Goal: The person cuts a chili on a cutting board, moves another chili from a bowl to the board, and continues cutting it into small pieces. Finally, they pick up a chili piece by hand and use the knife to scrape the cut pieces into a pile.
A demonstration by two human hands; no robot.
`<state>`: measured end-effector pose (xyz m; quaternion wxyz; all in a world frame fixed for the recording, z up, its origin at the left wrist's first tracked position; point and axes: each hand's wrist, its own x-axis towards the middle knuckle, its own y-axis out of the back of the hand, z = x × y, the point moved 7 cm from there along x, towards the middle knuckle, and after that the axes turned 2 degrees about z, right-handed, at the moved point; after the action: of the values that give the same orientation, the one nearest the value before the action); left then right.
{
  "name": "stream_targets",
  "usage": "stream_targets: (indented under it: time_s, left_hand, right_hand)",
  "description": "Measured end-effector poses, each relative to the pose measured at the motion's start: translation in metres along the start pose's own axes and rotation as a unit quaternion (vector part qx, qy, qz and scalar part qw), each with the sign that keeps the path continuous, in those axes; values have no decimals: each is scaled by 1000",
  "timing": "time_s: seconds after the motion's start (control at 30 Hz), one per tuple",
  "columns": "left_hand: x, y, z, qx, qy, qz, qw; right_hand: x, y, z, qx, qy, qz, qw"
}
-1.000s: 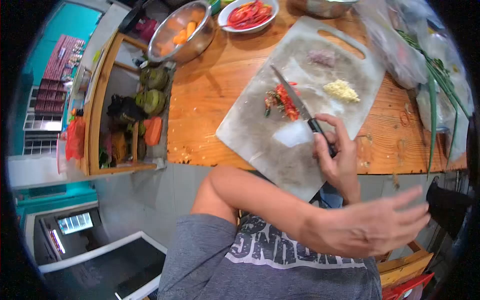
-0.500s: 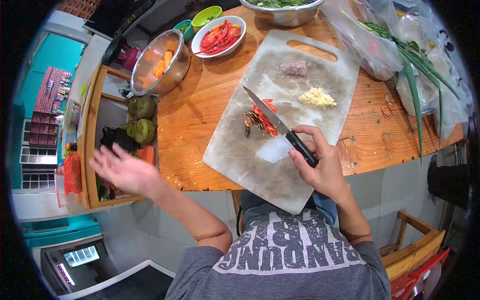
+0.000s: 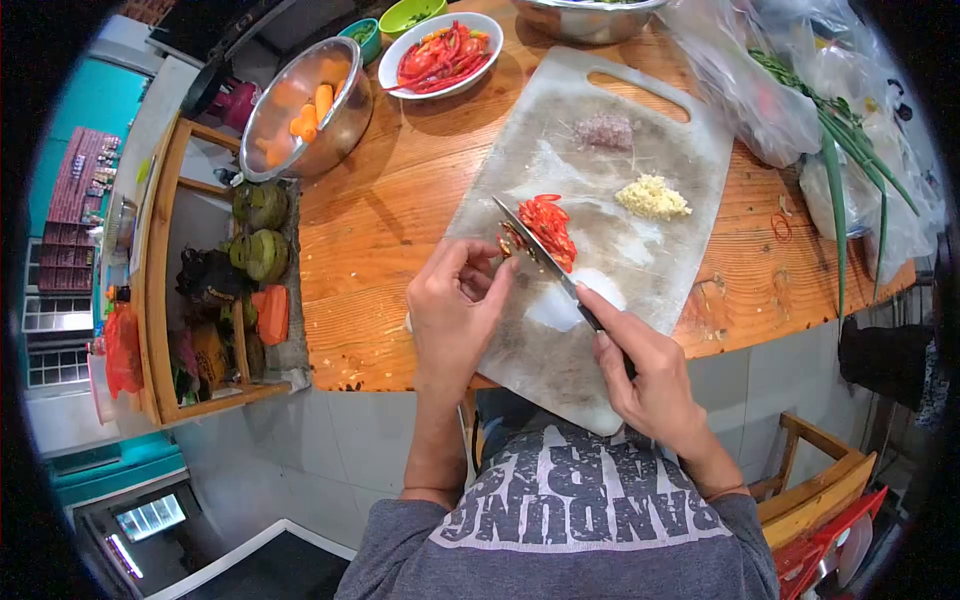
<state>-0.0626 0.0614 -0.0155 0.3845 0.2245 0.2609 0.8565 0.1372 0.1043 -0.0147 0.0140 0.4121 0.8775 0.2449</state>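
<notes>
My right hand (image 3: 645, 375) grips the black handle of a kitchen knife (image 3: 540, 245), its blade lying low over the cutting board (image 3: 530, 350). Sliced red chili (image 3: 548, 230) forms a small pile along the blade's right side. At the blade's left side, my left hand (image 3: 455, 295) pinches a few darker chili pieces (image 3: 508, 240) between thumb and fingertips. Farther up the worn white board are a mound of chopped garlic (image 3: 653, 197) and a smaller heap of minced purplish shallot (image 3: 605, 131).
A white bowl of cut red chili and tomato (image 3: 440, 56) stands behind the board, beside a steel bowl with carrots (image 3: 310, 110). Plastic bags (image 3: 740, 90) and scallions (image 3: 850, 140) lie at the right. Green gas cylinders (image 3: 262, 255) stand on the left.
My left hand has come in from the far left to the chili on the board. The knife has shifted slightly, and red chili slices now sit gathered along its right side.
</notes>
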Motion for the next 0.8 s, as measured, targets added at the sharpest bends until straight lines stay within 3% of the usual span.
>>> stream_targets:
  time_s: [0.23,0.33,0.63,0.8]
  left_hand:
    - [-1,-8,-11,-6,29,2,1000]
    - [-2,-4,-20,-32,80,9,996]
    - [-3,6,-20,-32,78,29,996]
    - [-2,9,-17,44,35,22,998]
  right_hand:
    - [4,-13,-3,-50,-8,-39,998]
    - [2,-18,-2,-57,-5,-50,997]
    - [3,-16,1,-45,-34,-56,997]
    - [4,-12,-1,-17,-19,-52,998]
